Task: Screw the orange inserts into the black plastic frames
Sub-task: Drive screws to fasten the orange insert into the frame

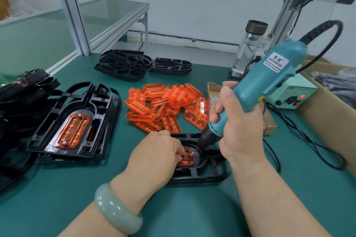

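1. The black frame (210, 176) lies flat on the bench (192, 211), close to the person, with the orange insert (186, 159) seated in its recess.
2. The left grip (156, 152) pinches the insert with curled fingertips, likely to stop it twisting.
3. The right grip (237, 121) is wrapped tightly round the tilted screwdriver (269, 77), whose bit meets the insert's corner.

A worker at work, seen by two forearms (258, 188) that show bare from the near edge up to the hands. At the wrist of the left hand (159, 152) sits a thick, rounded bangle (115, 211), pale grey-green and glossy, stone-like, with cloudy lighter patches along its curve. On the right hand (237, 127), the thumbnail (228, 90) is cut short and plain.
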Motion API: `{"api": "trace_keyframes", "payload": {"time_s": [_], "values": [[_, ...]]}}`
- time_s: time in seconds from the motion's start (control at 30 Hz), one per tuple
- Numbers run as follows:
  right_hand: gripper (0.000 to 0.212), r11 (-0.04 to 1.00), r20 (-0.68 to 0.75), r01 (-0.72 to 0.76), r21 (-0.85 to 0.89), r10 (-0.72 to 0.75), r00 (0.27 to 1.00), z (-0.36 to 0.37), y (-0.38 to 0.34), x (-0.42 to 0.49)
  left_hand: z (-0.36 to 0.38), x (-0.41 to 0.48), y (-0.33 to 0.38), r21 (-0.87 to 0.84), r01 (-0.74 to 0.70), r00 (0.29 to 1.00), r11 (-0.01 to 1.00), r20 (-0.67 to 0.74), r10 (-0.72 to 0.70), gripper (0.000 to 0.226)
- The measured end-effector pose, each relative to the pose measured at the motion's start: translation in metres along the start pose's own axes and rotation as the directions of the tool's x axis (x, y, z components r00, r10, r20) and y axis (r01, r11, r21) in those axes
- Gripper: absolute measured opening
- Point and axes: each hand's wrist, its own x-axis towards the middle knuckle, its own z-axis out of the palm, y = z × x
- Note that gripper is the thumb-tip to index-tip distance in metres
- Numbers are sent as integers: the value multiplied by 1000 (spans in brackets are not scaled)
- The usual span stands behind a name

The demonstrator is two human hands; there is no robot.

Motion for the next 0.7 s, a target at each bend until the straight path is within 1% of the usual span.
{"api": "trace_keyframes", "payload": {"time_s": [0.13,0.23,0.37,0.47,0.6,0.7], "values": [[14,999,184,-32,-23,35,982,3,0,2,-3,-1,1,1,-2,1000,1000,19,2,21],[25,997,258,-72,-8,72,964,7,0,6,-4,0,3,18,-5,1000,1000,31,4,21],[29,996,294,-87,7,81,952,7,1,7,-7,-1,5,17,1,999,1000,49,-2,22],[31,996,295,-80,47,63,954,2,2,3,-7,-2,6,27,5,999,1000,52,-6,24],[21,996,290,-60,64,39,956,0,3,0,-6,-1,7,58,4,998,998,57,-7,25],[22,997,296,-55,48,38,955,2,3,1,-4,-1,5,71,-6,998,997,60,2,25]]}}
